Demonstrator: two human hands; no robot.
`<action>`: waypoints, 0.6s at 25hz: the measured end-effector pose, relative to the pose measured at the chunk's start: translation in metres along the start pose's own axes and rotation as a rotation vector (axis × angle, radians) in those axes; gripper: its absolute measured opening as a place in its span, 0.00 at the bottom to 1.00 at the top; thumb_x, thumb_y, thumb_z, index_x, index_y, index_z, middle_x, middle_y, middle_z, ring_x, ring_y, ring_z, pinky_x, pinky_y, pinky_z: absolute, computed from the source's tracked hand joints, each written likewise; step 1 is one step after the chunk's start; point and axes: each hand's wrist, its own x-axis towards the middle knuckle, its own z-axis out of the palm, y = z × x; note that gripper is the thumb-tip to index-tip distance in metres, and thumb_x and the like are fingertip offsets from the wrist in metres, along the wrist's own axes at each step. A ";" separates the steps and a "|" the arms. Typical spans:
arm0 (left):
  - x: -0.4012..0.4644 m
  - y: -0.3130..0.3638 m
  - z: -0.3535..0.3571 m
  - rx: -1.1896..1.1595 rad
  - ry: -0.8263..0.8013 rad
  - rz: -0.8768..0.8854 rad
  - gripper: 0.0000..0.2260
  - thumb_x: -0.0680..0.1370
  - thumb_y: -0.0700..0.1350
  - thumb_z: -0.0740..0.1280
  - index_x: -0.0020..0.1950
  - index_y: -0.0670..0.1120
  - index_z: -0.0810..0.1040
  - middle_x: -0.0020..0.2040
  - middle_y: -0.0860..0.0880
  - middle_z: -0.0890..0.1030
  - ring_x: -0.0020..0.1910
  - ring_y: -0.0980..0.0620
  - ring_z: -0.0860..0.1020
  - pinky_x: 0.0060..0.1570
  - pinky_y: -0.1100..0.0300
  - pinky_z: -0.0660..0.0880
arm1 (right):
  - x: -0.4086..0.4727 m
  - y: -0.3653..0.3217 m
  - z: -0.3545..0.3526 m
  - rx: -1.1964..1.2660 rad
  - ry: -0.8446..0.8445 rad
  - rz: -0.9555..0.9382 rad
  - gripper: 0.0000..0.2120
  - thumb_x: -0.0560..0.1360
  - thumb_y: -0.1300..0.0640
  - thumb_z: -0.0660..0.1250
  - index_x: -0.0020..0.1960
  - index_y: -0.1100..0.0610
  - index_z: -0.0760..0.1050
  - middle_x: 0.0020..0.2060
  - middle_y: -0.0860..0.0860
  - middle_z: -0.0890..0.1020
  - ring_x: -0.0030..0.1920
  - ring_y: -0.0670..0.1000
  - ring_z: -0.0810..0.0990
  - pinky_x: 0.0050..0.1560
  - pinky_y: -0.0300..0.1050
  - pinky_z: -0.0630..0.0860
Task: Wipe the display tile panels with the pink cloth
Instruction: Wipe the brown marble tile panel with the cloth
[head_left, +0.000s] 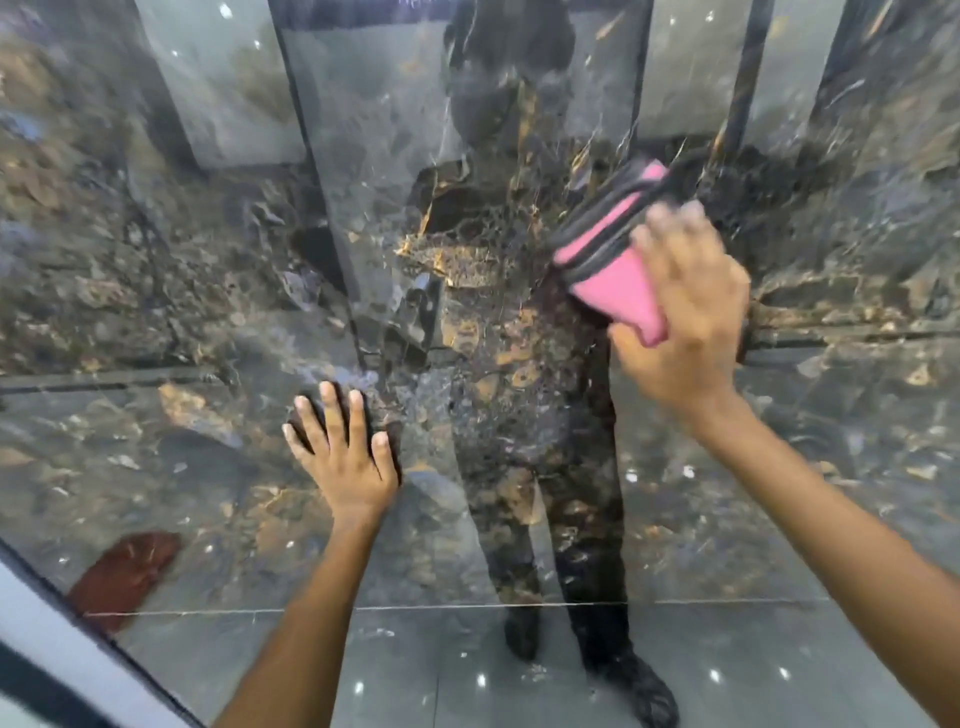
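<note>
A glossy dark marble-pattern tile panel with gold-brown veins fills the view. A folded pink cloth with dark grey edging is pressed against the panel at the centre right. My right hand lies flat over the cloth's right part and holds it to the surface; the hand is blurred. Lower and to the left, my left hand rests flat on the panel with its fingers spread and holds nothing. The panel mirrors a standing person's dark figure down the middle.
A white and dark frame edge runs diagonally across the bottom left corner. A reddish-brown patch shows in the panel near it, apparently a reflection. Reflected floor tiles and ceiling lights cover the panel's lower part.
</note>
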 end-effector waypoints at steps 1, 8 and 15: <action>-0.002 -0.002 0.003 -0.013 0.026 0.011 0.24 0.85 0.54 0.46 0.81 0.52 0.49 0.81 0.53 0.46 0.80 0.46 0.45 0.76 0.44 0.42 | -0.003 -0.001 0.005 -0.023 0.069 0.081 0.32 0.68 0.61 0.69 0.71 0.61 0.67 0.71 0.56 0.70 0.74 0.57 0.64 0.67 0.47 0.60; -0.007 -0.004 0.006 -0.041 0.053 0.050 0.24 0.85 0.55 0.46 0.81 0.53 0.50 0.81 0.53 0.47 0.80 0.47 0.45 0.75 0.43 0.43 | -0.193 -0.060 0.006 -0.032 -0.626 -0.551 0.33 0.69 0.62 0.69 0.73 0.53 0.65 0.72 0.48 0.68 0.77 0.51 0.54 0.76 0.50 0.50; -0.008 -0.003 0.005 -0.070 0.038 0.031 0.24 0.84 0.55 0.45 0.81 0.54 0.48 0.81 0.54 0.45 0.79 0.48 0.43 0.75 0.43 0.42 | -0.019 -0.089 0.054 0.063 0.015 0.039 0.24 0.72 0.69 0.67 0.68 0.61 0.72 0.66 0.56 0.75 0.70 0.54 0.67 0.71 0.49 0.57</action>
